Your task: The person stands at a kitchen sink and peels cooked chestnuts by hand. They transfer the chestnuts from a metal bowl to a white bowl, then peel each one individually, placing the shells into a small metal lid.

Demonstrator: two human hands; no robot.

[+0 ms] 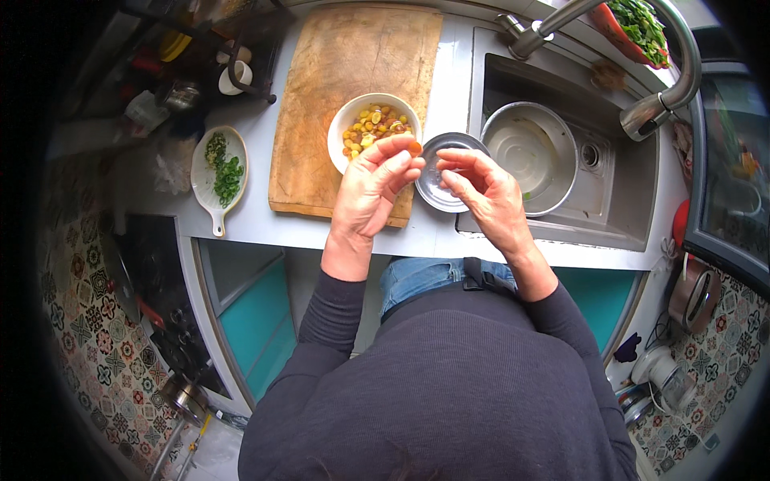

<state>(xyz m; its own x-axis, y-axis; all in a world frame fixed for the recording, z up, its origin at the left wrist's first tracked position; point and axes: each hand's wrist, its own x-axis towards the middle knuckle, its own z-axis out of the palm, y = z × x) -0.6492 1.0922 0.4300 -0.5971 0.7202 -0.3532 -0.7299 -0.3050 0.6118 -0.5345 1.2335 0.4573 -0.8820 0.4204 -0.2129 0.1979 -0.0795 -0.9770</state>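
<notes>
My left hand (379, 186) pinches a small orange-brown kernel (415, 148) between thumb and fingers, above the right edge of a white bowl (335, 147). Inside that bowl lie many yellow and brown kernels (372, 123) that look like ginkgo nuts. My right hand (490, 192) hovers just to the right, its fingers curled and apart, and I see nothing in it. Below and partly behind it is a shallow round metal dish (430, 187). The white bowl rests on a wooden cutting board (355, 54); my left hand hides part of its lower rim.
A steel sink (631, 186) on the right holds a large metal basin (571, 162) under a faucet (680, 72). On the left, a white handled dish (201, 159) carries chopped greens. A dark rack (258, 93) stands behind it. A red bowl (607, 30) of leaves sits at upper right.
</notes>
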